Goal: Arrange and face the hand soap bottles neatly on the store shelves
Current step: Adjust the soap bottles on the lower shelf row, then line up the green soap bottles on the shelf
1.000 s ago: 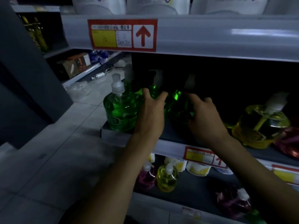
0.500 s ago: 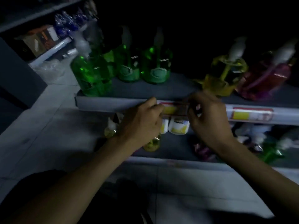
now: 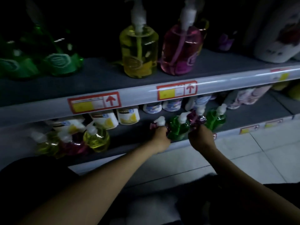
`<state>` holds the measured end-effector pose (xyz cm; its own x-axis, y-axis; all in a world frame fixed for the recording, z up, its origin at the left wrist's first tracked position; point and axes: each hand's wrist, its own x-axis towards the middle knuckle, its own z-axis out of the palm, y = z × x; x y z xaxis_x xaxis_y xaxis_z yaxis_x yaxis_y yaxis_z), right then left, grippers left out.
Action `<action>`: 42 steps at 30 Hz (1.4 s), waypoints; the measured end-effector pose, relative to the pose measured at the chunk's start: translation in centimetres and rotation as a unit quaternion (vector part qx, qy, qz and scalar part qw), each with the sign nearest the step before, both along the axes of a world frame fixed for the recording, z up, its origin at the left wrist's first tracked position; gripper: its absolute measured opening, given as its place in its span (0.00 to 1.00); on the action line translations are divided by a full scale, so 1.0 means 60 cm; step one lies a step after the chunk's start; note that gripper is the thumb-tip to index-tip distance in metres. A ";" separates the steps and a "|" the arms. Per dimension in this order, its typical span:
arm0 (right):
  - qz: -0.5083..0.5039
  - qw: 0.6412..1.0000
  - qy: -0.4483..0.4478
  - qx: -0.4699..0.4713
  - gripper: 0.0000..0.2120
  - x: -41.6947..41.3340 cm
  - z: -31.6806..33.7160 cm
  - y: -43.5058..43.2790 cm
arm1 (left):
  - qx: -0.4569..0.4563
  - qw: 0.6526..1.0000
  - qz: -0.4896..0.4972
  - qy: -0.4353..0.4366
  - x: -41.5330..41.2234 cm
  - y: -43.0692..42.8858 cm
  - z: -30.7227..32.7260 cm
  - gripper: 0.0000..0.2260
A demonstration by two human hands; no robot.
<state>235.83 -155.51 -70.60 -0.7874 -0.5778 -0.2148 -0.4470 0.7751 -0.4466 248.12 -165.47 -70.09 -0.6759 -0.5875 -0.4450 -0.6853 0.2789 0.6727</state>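
On the lower shelf [image 3: 129,133] stand small pump bottles of hand soap. My left hand [image 3: 159,137] is closed around a small purple bottle [image 3: 158,124], of which mostly the white pump shows. My right hand [image 3: 200,138] grips a second purple bottle [image 3: 197,118]. A small green bottle [image 3: 178,127] stands between the two hands, and another green bottle [image 3: 215,119] stands just right of my right hand. Further left sit a yellow bottle [image 3: 96,138], a dark pink bottle [image 3: 73,143] and a pale yellow one [image 3: 47,144].
The upper shelf [image 3: 100,78] carries large green bottles [image 3: 61,60], a yellow bottle [image 3: 138,47] and a pink bottle [image 3: 182,46]. Red-framed price tags [image 3: 95,102] sit on its rail. White tubs [image 3: 128,115] line the back of the lower shelf. Tiled floor [image 3: 267,151] lies at right.
The view has dropped from the upper shelf to the lower one. Both hands left the green bottles, passed the price rail, and now each grips a small purple bottle.
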 end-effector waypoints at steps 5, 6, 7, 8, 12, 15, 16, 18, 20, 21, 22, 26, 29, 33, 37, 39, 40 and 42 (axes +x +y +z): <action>0.067 0.988 -0.050 -0.127 0.22 -0.049 -0.015 -0.022 | 0.017 0.999 0.047 0.021 -0.086 0.031 -0.045 0.26; 0.066 0.982 -0.092 -0.149 0.21 -0.050 -0.018 -0.027 | 0.001 0.998 0.051 0.030 -0.096 0.034 -0.047 0.27; 0.045 0.970 -0.153 -0.182 0.19 -0.051 -0.024 -0.032 | -0.003 0.998 0.050 0.044 -0.100 0.036 -0.047 0.27; 0.008 0.952 -0.218 -0.216 0.15 -0.049 -0.024 -0.037 | -0.010 0.997 0.053 0.061 -0.105 0.040 -0.049 0.27; -0.116 0.890 -0.330 -0.292 0.15 -0.039 -0.030 -0.056 | -0.011 0.991 0.098 0.091 -0.107 0.047 -0.044 0.21; -0.147 0.887 -0.289 -0.330 0.07 -0.027 -0.034 -0.045 | 0.040 0.993 0.080 0.080 -0.098 0.048 -0.036 0.31; -0.141 0.891 -0.271 -0.335 0.07 -0.022 -0.033 -0.038 | 0.041 0.994 0.061 0.084 -0.091 0.047 -0.035 0.33; -0.132 0.889 -0.266 -0.348 0.09 -0.012 -0.019 -0.023 | 0.074 0.990 0.052 0.107 -0.074 0.041 -0.032 0.34; -0.084 0.894 -0.248 -0.364 0.06 -0.003 0.004 -0.013 | 0.104 0.986 0.044 0.126 -0.055 0.037 -0.017 0.33; -0.062 0.900 -0.231 -0.364 0.06 0.005 0.021 -0.007 | 0.123 0.984 0.033 0.128 -0.042 0.033 -0.007 0.33; -0.050 0.899 -0.223 -0.373 0.07 0.012 0.039 -0.001 | 0.134 0.983 0.010 0.126 -0.028 0.029 0.001 0.34; 0.053 0.919 -0.156 -0.357 0.08 0.049 0.125 0.032 | 0.213 0.964 -0.058 0.146 0.028 0.011 0.045 0.39; 0.166 0.925 -0.158 -0.302 0.14 0.072 0.196 0.047 | 0.286 0.941 -0.139 0.117 0.072 -0.003 0.086 0.37; 0.245 0.862 -0.299 -0.328 0.07 0.108 0.299 0.032 | 0.416 0.871 -0.234 0.112 0.146 -0.040 0.157 0.25; 0.259 0.832 -0.329 -0.364 0.13 0.141 0.359 -0.024 | 0.449 0.830 -0.222 0.246 0.216 -0.048 0.226 0.16; 0.254 0.838 -0.288 -0.389 0.17 0.157 0.377 -0.057 | 0.384 0.862 -0.103 0.315 0.242 -0.048 0.243 0.22; 0.249 0.839 -0.272 -0.400 0.17 0.167 0.382 -0.072 | 0.343 0.874 -0.048 0.341 0.254 -0.046 0.253 0.25; 0.245 0.846 -0.246 -0.406 0.15 0.190 0.387 -0.095 | 0.256 0.880 0.042 0.399 0.274 -0.049 0.267 0.24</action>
<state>247.23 -161.23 -47.39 -0.3424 -0.9227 0.1770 -0.2316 -0.0997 -0.9677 264.55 -168.40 -54.06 -0.8572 -0.5102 -0.0696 0.0576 -0.2292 0.9717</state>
